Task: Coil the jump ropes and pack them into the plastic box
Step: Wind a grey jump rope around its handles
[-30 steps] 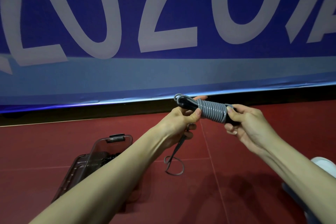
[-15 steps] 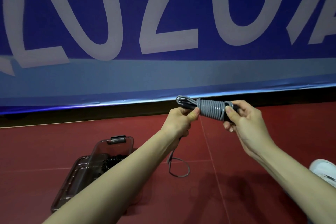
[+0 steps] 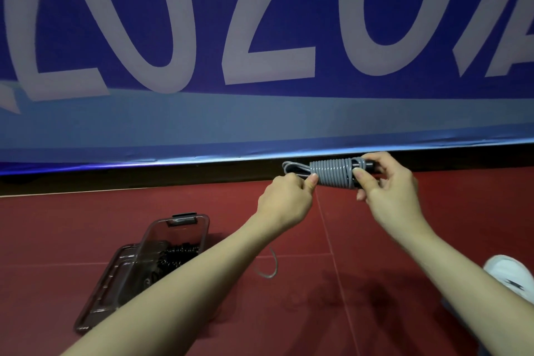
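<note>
Right now I hold the grey jump rope (image 3: 332,173) up in front of me with both hands, above the red floor (image 3: 404,269) and level with the bottom edge of the blue banner (image 3: 260,113) that hangs behind it. Its cord is wound in tight turns around the black handles, and the bundle lies sideways between my hands. My left hand (image 3: 284,204) is curled around the left end, thumb pressed against the first turns, where a few grey loops stick out past my fingers. My right hand (image 3: 388,191) pinches the right end, thumb on the near side of the wraps and fingers over the black handle tips that poke out beyond them. A loose tail of the cord (image 3: 270,267) hangs below my left forearm and curls into a small loop near the floor; I cannot tell whether it touches.

Down to my left the plastic box (image 3: 115,277) sits on the floor, clear and smoke-tinted, with its lid (image 3: 176,231) standing open and tilted back. Inside it lies a dark beaded rope (image 3: 173,257), partly hidden by my left forearm. At the right edge of my view a white shoe (image 3: 511,274) shows on the floor, well apart from the box.
</note>
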### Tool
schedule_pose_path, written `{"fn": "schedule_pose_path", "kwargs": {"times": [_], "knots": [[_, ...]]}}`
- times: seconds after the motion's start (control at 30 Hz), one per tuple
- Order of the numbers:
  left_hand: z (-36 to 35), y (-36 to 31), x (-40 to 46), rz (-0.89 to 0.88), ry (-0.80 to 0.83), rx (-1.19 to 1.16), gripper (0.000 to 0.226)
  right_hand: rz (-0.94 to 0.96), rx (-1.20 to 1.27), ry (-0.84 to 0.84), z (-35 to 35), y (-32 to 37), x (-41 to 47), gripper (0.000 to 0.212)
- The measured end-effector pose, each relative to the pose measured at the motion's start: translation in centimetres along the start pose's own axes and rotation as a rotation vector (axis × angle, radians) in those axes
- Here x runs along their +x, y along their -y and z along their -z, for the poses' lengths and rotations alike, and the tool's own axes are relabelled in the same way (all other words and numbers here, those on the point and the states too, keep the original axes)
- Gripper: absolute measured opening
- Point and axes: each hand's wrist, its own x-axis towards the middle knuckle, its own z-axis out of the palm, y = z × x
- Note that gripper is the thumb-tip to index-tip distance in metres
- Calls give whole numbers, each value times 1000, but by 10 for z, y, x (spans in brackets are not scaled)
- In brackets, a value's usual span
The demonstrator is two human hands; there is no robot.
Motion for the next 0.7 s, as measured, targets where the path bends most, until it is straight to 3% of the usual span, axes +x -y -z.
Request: {"fn": "schedule_pose_path", "kwargs": {"times": [0.13,0.23,0.3,0.47,0.7], "knots": [[10,-10,1,-175,80,263,42,49,-80,-80,4,-1,5,17],[15,-12,1,-415,-51,618,24,60,-141,-98,8,-7,9,18],[19,-12,3,-541,-144,674,21,78,-181,-86,11,-7,10,18],[34,-8,10,-670,-116,486,19,79,-103,101,16,-7,15,25],[37,9,20,-505,41,97,34,-42,95,305,18,2,15,22]]}}
